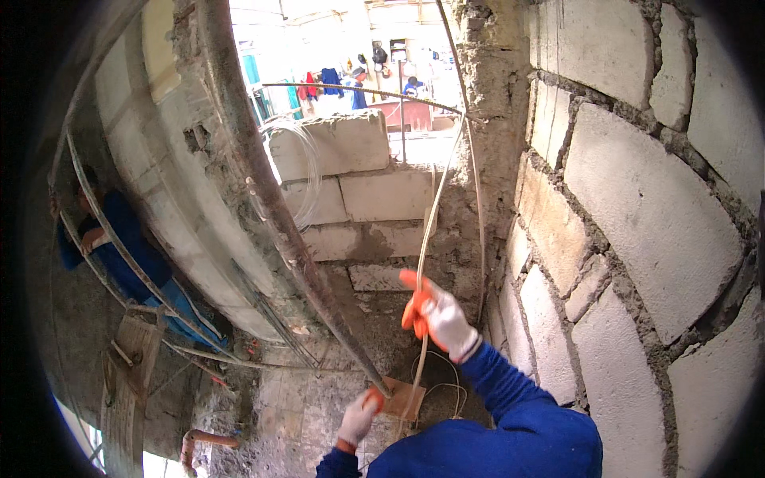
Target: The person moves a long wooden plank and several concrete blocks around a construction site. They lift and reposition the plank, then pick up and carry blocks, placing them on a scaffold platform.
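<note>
My right hand [441,317], in a white glove with orange coated fingers, is closed around a long whitish cable [433,219], with the index finger pointing up along it. From a rod up at the window opening, the cable runs down past this hand towards the floor. Lower and to the left, my left hand [360,417] wears a matching glove. Its fingers are curled beside the foot of a rusty metal pole [291,253]; what they hold, if anything, is hidden. The pole's foot stands by a small wooden board [404,398].
Loops of thin cable [448,389] lie near the board. A block wall [637,199] rises close on my right. A cable coil [307,171] hangs at the low block wall [382,197]. At left, a person in blue [131,239] is behind bent metal bars [147,275], near a wooden plank [131,382].
</note>
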The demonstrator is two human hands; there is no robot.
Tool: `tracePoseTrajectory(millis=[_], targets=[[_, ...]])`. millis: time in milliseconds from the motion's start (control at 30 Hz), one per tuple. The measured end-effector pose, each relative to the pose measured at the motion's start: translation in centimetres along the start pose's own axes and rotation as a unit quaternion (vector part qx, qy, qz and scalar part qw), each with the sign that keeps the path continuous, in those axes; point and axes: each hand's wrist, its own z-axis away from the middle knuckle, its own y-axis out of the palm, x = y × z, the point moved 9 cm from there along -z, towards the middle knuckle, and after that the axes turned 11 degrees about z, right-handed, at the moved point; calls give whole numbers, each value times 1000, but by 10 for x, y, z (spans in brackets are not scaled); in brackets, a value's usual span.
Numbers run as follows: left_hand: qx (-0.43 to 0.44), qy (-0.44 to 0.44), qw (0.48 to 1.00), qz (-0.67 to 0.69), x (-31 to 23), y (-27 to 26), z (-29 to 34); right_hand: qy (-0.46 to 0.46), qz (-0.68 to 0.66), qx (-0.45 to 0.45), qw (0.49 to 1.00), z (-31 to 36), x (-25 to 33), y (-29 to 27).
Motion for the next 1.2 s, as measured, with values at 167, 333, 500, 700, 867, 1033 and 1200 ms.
tracePoseTrajectory(millis=[167, 333, 500, 700, 867, 1033, 1200], targets=[[141, 150, 943, 262, -217, 70, -70, 80, 164, 33, 983, 74, -58, 26], [189, 72, 944, 261, -299, 150, -87, 133, 260, 9, 956, 101, -88, -2], [147, 117, 962, 199, -310, 158, -50, 129, 137, 100, 977, 113, -103, -12], [120, 168, 972, 112, -296, 124, -7, 42, -146, -40, 988, 43, -51, -97], [194, 229, 952, -58, -249, 130, 40, -18, -164, -66, 984, -70, 38, -146], [139, 123, 961, -203, -113, 74, 26, -20, -133, -159, 978, -182, 97, -190], [30, -59, 965, -254, 72, -25, 59, 10, -130, -306, 943, -225, 102, -215]])
